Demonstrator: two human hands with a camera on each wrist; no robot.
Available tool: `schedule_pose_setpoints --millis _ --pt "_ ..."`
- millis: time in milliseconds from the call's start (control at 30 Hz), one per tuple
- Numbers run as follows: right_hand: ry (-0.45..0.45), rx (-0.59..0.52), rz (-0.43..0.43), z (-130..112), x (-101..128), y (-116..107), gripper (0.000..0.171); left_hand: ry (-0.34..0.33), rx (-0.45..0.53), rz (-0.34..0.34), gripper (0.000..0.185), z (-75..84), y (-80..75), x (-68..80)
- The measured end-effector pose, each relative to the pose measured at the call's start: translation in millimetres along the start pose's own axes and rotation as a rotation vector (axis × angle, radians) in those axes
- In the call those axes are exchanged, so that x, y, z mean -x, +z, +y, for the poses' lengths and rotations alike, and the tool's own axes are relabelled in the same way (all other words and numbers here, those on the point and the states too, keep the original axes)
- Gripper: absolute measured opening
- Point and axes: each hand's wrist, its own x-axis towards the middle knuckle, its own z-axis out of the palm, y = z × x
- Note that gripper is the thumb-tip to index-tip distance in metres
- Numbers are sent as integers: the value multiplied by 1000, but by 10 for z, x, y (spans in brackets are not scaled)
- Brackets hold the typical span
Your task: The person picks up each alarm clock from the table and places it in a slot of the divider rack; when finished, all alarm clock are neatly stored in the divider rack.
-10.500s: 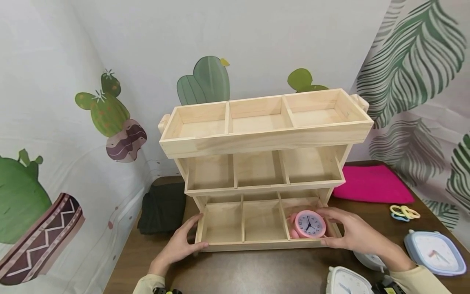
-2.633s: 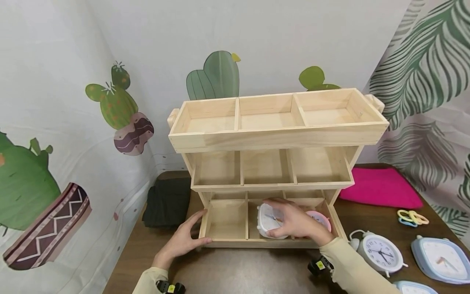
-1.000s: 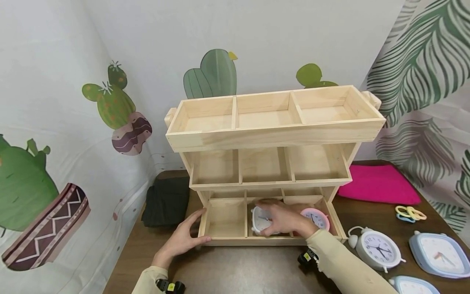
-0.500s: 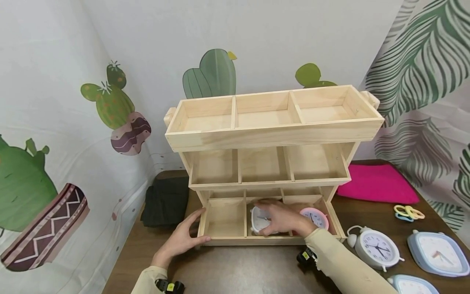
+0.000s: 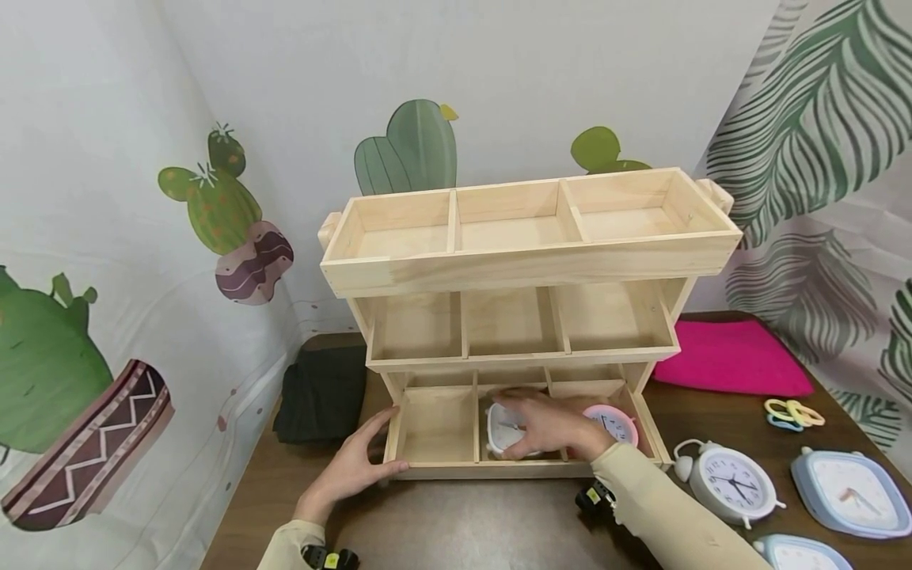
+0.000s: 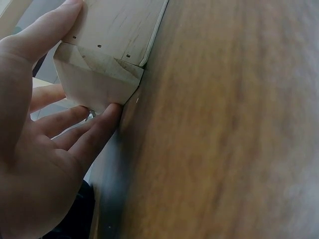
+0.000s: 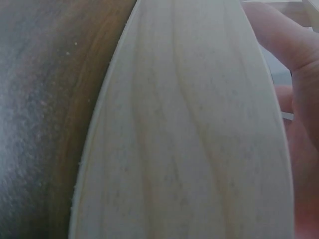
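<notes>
A three-tier wooden shelf (image 5: 534, 265) stands on the table, each tier split into three compartments. My left hand (image 5: 352, 467) grips the left end of its bottom tier, thumb at the front corner; in the left wrist view the fingers (image 6: 94, 134) reach around the wooden end. My right hand (image 5: 552, 427) holds a white square alarm clock (image 5: 502, 431) inside the bottom middle compartment, its right part hidden by the fingers. A pink round alarm clock (image 5: 613, 423) sits in the bottom right compartment, partly behind that hand. In the right wrist view the front board (image 7: 184, 129) hides most of the hand.
On the table's right side are a white twin-bell alarm clock (image 5: 737, 483), a blue square clock (image 5: 851, 492), and another pale blue clock (image 5: 801, 552). Behind them lie yellow and blue rings (image 5: 794, 413) and pink cloth (image 5: 737, 356). Black cloth (image 5: 321, 394) lies left.
My right hand has left the bottom tier's right end and brought the white square clock into the middle compartment, lowering it slightly leftward. Over the last second almost nothing moves. My left hand stays put.
</notes>
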Motion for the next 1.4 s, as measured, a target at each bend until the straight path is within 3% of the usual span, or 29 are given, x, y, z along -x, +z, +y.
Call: schedule_pose_setpoints --millis 367,700,1100,1300,1400 --pt "-36 -60 16 36 6 -4 95 12 46 15 92 -23 27 -2" --pt "-72 -84 99 13 60 -104 74 3 14 1 93 -14 10 3" --pt "-36 -113 182 -27 294 -259 66 10 1 2 93 -32 5 10" --pt "-26 -18 230 -43 475 -343 70 3 8 -5 94 -16 4 3" --pt "11 -67 219 -49 575 -379 72 12 21 0 93 -9 5 9"
